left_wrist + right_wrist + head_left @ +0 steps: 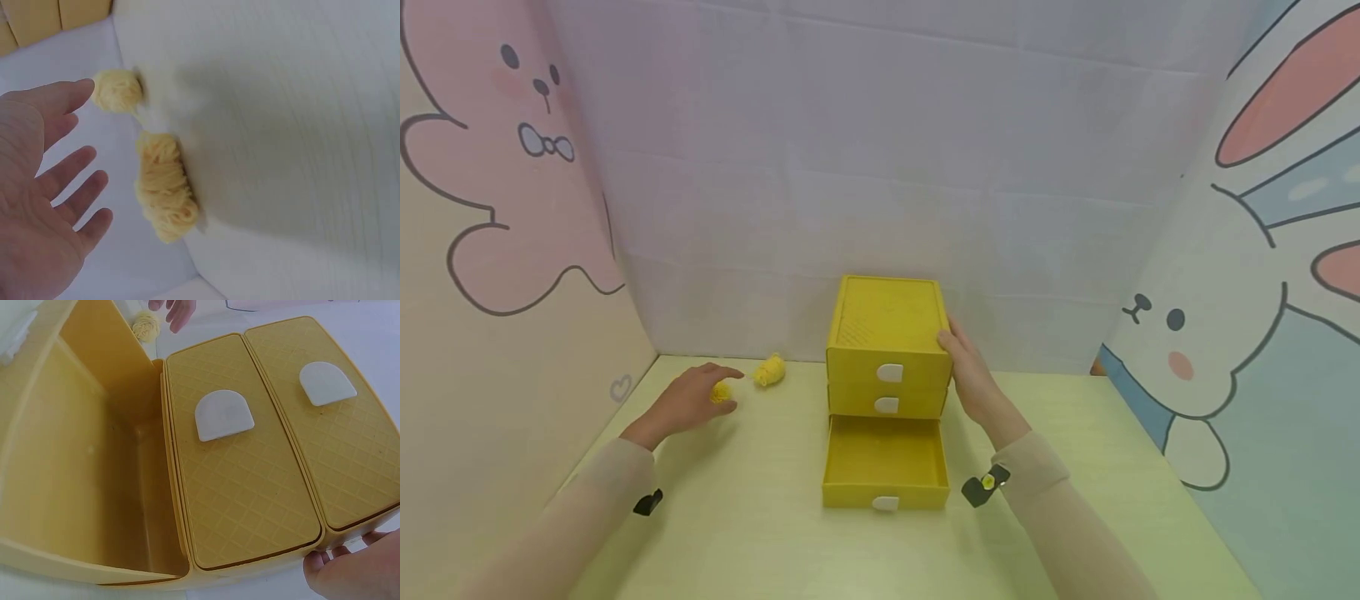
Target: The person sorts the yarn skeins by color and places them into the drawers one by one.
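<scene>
A yellow three-drawer box (887,367) stands on the table against the back cloth. Its lowest drawer (886,497) is pulled out. My right hand (976,379) rests against the box's right side, thumb at the top edge; the right wrist view shows its fingertips touching the side. My left hand (692,398), fingers spread, hovers by a yellow bundle of yarn-like strands (165,187) without visibly touching it. A second yellow bundle (770,370) lies farther back, between that hand and the box. In the left wrist view, the thumb and fingers stand apart with nothing between them.
White tabs (225,415) mark the drawer fronts. A pale cloth (880,167) hangs behind the table (737,517). Side panels with a pink bear (535,167) and a white rabbit (1225,333) close in left and right.
</scene>
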`<action>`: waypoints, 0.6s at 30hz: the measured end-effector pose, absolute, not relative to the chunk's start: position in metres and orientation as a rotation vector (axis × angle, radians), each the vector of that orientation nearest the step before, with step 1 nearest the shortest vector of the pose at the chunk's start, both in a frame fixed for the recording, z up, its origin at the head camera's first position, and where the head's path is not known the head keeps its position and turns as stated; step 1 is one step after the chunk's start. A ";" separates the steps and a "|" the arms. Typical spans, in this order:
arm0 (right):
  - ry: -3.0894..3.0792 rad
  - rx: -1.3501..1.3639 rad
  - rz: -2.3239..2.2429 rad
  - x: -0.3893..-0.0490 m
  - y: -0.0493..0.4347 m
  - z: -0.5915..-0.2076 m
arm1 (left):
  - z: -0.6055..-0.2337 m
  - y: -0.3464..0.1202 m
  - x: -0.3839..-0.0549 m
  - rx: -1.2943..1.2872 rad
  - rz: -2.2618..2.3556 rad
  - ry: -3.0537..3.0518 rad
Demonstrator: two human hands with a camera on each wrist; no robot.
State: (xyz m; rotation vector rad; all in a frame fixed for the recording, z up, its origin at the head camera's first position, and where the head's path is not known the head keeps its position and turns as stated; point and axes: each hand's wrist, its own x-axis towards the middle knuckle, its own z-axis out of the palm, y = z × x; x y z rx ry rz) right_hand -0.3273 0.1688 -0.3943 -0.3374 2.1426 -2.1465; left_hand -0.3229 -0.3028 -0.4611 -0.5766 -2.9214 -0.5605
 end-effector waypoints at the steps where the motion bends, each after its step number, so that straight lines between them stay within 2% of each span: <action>1: 2.142 -0.335 -2.148 -0.327 0.169 -0.394 | -0.462 -0.306 -0.326 -0.567 -0.533 -2.921; 18: 2.150 -0.347 -2.145 -0.327 0.169 -0.394 | -0.475 -0.343 -0.345 -0.512 -0.300 -3.050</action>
